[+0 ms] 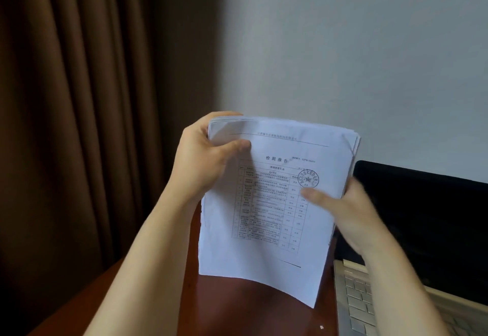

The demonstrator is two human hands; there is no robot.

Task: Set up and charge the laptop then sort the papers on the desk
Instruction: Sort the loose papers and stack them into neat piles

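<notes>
A stack of white printed papers is held upright above the desk, its top sheet showing a table and a round stamp. My left hand grips the stack's upper left corner, thumb on the front. My right hand grips the right edge, thumb pressed on the top sheet; it looks slightly blurred. An open laptop with a dark screen and a silver keyboard stands at the right, partly hidden behind my right forearm. No charger cable is visible.
The reddish-brown wooden desk lies under the papers, with a tiny white scrap on it. Brown curtains hang at the left, and a pale wall rises behind the desk.
</notes>
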